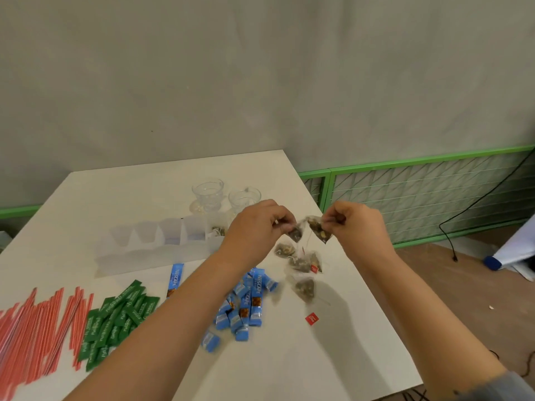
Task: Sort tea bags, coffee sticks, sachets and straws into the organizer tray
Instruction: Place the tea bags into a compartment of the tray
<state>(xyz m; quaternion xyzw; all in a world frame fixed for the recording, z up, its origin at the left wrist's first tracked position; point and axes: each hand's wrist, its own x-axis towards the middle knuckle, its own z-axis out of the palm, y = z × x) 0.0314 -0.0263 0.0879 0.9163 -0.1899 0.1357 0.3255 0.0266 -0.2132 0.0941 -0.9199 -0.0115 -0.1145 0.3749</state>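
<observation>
Over white table [333, 357], both hands' fingers [285, 224] pinch tangled, blurry tea bags [317, 228].

Bare workroom — grey wall [260, 68], green mesh fence [419, 195], white table [289, 357].

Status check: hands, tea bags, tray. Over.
Left hand and right hand each pinch a tea bag, raised over the table. More bags hang tangled below. Tray holds one tea bag. Path clear.
</observation>
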